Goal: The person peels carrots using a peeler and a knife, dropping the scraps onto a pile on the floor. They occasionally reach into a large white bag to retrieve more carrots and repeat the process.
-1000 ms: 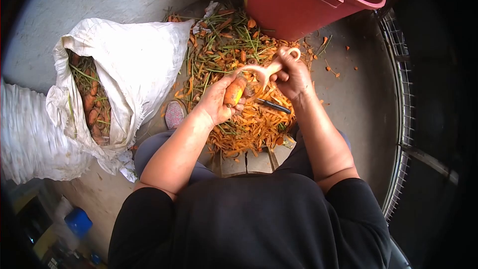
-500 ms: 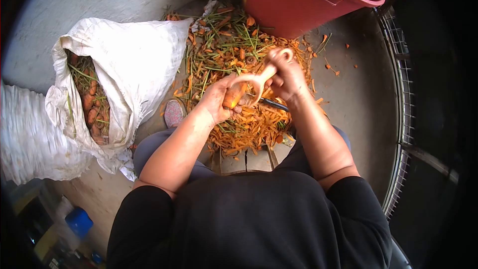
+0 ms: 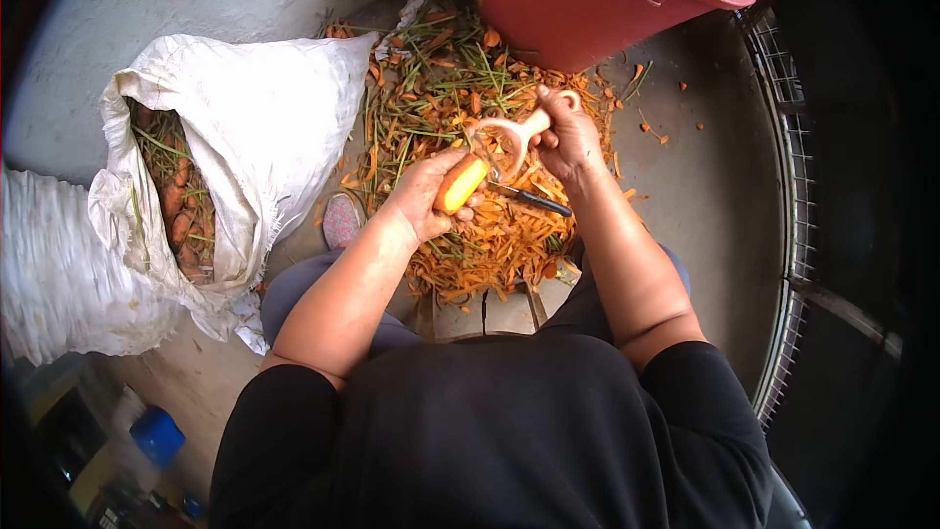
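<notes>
My left hand (image 3: pixel 427 194) is closed around a carrot (image 3: pixel 460 186), whose bright yellow-orange peeled side faces up. In my right hand (image 3: pixel 571 142) is a pale Y-shaped peeler (image 3: pixel 522 132), gripped by its handle. The peeler's head is just above and right of the carrot, apparently a small gap away. Below the two hands a knife with a black handle (image 3: pixel 534 201) lies on the heap of orange peelings (image 3: pixel 490 260). Part of its blade is hidden behind the carrot and my fingers.
A white woven sack (image 3: pixel 284 103) at left gapes open, with unpeeled carrots (image 3: pixel 178 201) inside. A tall red bin (image 3: pixel 578 15) stands at the back. Green stalks (image 3: pixel 441 69) and scraps cover the floor ahead. Wire mesh (image 3: pixel 795 186) borders the right side; a blue object (image 3: pixel 157 436) sits lower left.
The peeler has lifted off the carrot, moving slightly up and away. The carrot has been turned and now shows a brighter peeled face. More of the knife is visible.
</notes>
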The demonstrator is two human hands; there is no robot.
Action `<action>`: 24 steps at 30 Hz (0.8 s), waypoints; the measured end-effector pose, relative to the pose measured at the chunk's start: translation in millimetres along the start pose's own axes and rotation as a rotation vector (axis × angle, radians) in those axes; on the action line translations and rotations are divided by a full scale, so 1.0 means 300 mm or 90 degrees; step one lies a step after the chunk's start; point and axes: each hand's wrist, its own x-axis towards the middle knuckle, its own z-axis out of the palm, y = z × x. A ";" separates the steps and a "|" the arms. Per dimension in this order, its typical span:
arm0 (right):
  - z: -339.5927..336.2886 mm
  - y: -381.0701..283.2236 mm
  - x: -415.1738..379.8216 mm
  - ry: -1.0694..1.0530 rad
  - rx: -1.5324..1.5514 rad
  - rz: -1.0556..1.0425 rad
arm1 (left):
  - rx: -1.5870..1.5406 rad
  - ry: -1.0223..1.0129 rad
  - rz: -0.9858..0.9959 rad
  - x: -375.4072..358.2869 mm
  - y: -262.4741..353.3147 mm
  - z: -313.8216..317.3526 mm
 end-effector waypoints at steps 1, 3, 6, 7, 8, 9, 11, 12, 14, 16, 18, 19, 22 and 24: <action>-0.017 -0.008 0.023 0.039 -0.022 -0.022 | -0.006 0.010 -0.008 0.010 0.003 -0.007; -0.018 -0.024 0.023 0.057 -0.021 -0.062 | 0.030 0.050 0.008 0.018 0.001 0.001; 0.044 -0.019 -0.045 -0.090 -0.035 -0.002 | -0.012 0.062 -0.029 0.027 0.002 -0.018; 0.065 0.003 -0.070 -0.120 -0.053 0.020 | 0.024 0.030 0.016 0.027 -0.001 -0.011; 0.071 0.029 -0.085 -0.182 -0.051 0.048 | 0.004 0.039 0.020 0.025 -0.006 0.004; 0.082 0.046 -0.097 -0.202 -0.061 0.060 | -0.016 0.048 0.025 0.016 -0.010 0.035; 0.074 0.062 -0.083 -0.153 -0.077 0.069 | 0.013 0.014 0.037 0.026 -0.024 0.002; 0.047 0.055 -0.052 -0.087 -0.086 0.046 | 0.002 0.019 0.017 0.023 -0.019 -0.004; 0.004 0.008 0.014 0.072 -0.138 -0.036 | -0.017 0.028 -0.024 0.022 -0.013 -0.010; -0.057 -0.015 0.057 0.132 -0.098 -0.083 | 0.003 0.035 -0.030 0.031 -0.009 -0.024; -0.048 -0.019 0.045 0.110 -0.067 -0.065 | 0.006 0.083 -0.038 0.029 -0.002 -0.022; -0.023 -0.017 0.026 0.075 -0.054 -0.050 | 0.016 0.086 -0.027 0.032 -0.001 -0.026; 0.050 -0.004 -0.041 -0.061 -0.037 0.019 | 0.037 0.085 0.021 0.038 -0.013 -0.036; 0.070 0.025 -0.072 -0.150 -0.089 0.041 | 0.043 0.064 0.077 0.029 -0.024 -0.030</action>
